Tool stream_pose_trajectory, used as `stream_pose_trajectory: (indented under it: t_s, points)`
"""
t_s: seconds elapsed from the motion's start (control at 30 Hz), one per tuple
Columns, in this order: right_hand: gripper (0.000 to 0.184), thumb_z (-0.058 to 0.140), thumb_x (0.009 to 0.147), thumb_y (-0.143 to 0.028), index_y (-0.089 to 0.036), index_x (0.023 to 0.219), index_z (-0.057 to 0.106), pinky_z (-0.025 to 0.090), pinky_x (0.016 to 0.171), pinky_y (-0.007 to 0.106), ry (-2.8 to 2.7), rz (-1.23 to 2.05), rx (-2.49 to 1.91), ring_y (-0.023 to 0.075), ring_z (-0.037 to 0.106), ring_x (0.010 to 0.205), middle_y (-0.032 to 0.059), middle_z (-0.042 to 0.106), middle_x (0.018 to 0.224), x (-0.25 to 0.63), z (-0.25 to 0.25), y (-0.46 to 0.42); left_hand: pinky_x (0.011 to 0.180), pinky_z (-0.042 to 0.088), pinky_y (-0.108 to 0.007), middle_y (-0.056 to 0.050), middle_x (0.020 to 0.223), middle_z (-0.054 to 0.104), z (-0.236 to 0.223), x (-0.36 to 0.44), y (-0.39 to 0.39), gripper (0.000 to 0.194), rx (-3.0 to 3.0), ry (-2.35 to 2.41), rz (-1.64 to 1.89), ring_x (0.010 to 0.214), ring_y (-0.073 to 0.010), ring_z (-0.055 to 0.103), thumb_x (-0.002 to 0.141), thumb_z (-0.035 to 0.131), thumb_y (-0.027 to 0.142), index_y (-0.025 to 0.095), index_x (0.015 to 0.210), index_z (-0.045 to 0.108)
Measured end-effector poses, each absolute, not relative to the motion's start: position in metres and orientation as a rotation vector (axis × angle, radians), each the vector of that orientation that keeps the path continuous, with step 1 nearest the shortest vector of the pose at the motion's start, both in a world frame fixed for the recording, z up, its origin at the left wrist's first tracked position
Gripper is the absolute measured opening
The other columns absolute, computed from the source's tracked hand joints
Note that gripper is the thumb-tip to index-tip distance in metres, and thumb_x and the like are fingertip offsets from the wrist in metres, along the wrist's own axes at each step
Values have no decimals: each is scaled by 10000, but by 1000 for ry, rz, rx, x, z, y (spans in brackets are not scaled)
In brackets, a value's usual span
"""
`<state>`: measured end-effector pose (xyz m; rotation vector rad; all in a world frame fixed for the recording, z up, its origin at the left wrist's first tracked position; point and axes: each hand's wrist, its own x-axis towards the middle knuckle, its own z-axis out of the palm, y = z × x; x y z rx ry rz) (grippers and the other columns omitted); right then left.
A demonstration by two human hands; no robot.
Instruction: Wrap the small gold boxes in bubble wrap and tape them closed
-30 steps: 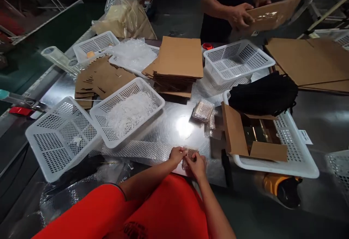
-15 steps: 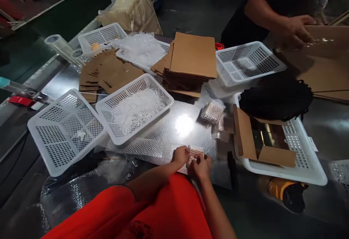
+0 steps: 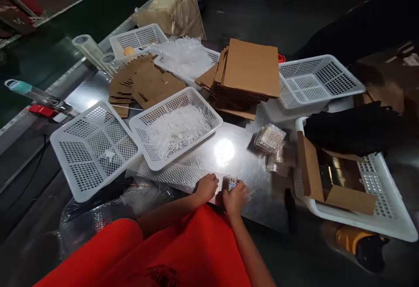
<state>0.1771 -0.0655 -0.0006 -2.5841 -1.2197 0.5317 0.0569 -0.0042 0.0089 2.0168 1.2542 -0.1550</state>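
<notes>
head view: right hand (image 3: 236,198) grips bubble-wrapped packet (image 3: 231,182).

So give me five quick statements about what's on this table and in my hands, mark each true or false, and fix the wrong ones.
1. The right hand holds a bubble-wrapped packet. True.
2. The open carton is black. False: it is brown.
3. White strands lie in a white basket. True.
4. The left hand touches the open carton. False: it is at the bubble wrap strip.
5. Brown cardboard sheets lie stacked. True.
</notes>
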Motion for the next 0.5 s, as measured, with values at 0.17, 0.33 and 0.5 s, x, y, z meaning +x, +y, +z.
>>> stream_pose_trajectory:
  t_s: [0.17,0.33,0.5]
  points:
    - [671,472,911,-315,-66,1518,329,332,1083,611,-1428,526,-2656,446,327,1425,315,292,1575,131,-2,-55,1114,386,-470,-137,1467,545,3,12,-4,373,2259,1021,-238,1339,-311,484,890,568,147,188,1248,666]
    - [584,434,962,-315,-227,1538,397,358,1031,644,-1523,556,-2769,439,289,1444,230,232,1637,135,-3,-54,1106,398,-445,-153,1498,521,-7,21,-11,457,2325,906,-219,1344,-322,492,890,593,204,159,1344,601]
    - [574,489,959,-342,-306,1528,417,396,1004,603,-1531,467,-2830,407,347,1404,198,247,1635,181,-2,-61,1196,302,-489,-123,1594,417,-12,48,-19,546,2364,827,-230,1470,-307,366,881,576,154,213,1422,535]
